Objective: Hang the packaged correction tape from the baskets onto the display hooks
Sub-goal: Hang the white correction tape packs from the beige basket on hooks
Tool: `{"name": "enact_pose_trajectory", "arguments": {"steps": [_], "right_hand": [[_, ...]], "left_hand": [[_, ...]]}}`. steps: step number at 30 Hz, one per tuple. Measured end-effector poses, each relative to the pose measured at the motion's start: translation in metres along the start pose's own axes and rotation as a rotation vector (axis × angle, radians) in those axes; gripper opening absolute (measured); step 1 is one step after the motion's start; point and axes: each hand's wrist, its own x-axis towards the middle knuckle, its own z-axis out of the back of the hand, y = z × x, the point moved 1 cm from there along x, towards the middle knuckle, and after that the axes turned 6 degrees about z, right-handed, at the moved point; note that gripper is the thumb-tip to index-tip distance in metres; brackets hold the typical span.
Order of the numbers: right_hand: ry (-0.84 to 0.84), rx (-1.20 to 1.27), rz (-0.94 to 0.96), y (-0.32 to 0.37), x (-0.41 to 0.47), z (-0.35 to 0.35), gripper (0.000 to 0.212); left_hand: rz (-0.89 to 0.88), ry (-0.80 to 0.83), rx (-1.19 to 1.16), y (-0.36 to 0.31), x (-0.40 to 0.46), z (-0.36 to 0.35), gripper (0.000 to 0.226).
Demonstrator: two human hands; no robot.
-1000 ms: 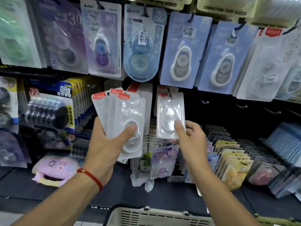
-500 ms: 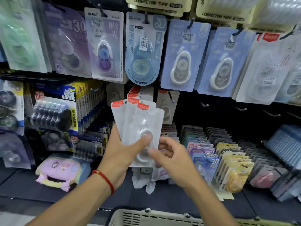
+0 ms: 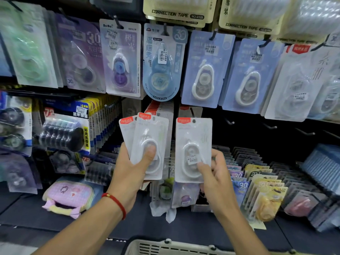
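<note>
My left hand (image 3: 131,168) grips a fanned pair of white correction tape packs (image 3: 147,142) with red top labels, thumb pressed on the front blister. My right hand (image 3: 213,172) pinches a single matching pack (image 3: 193,144) by its lower edge and holds it upright, just below a hook (image 3: 192,113) that carries one such pack. A stack of the same packs (image 3: 161,109) hangs on the hook to the left. The rim of a pale basket (image 3: 176,246) shows at the bottom.
Blue, purple and green tape packs (image 3: 206,70) hang in the row above. Bare hooks (image 3: 268,126) stick out at the right. Boxes of colourful packs (image 3: 257,184) fill the lower shelf at the right. A pink pouch (image 3: 68,196) lies at lower left.
My right hand drew one pack off the bundle in my left hand and raised it to the right, toward the hook. The left hand's bundle went from three packs to two.
</note>
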Motion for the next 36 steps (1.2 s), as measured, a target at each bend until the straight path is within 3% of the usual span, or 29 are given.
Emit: {"name": "enact_pose_trajectory", "arguments": {"steps": [9,12,16,18,21,23,27,36], "right_hand": [[-0.097,0.11,-0.012,0.0,0.01,0.002,0.026],[-0.184,0.144,-0.034,-0.002,0.014,0.0,0.05],[-0.083,0.114,-0.22,-0.018,0.017,0.001,0.087],[-0.022,0.009,-0.309,-0.025,0.015,0.004,0.083],[0.065,-0.032,-0.297,-0.024,0.012,0.002,0.038],[0.139,-0.005,-0.248,-0.019,0.009,-0.004,0.024],[0.266,-0.092,-0.118,-0.004,0.0,-0.02,0.044],[0.191,-0.075,-0.073,-0.01,-0.003,-0.016,0.032]], "left_hand": [[-0.019,-0.02,0.045,0.0,0.001,0.002,0.064],[-0.027,-0.019,0.06,-0.001,0.001,0.003,0.068],[-0.022,-0.009,0.058,0.0,0.0,0.003,0.072],[-0.018,0.004,0.06,0.0,-0.002,0.002,0.071],[0.0,0.043,0.046,-0.001,-0.005,-0.001,0.062],[0.018,0.081,0.035,-0.001,-0.008,-0.005,0.057],[0.055,0.199,0.044,0.001,-0.015,-0.011,0.055],[0.066,0.251,0.008,-0.004,-0.016,-0.013,0.048]]}}
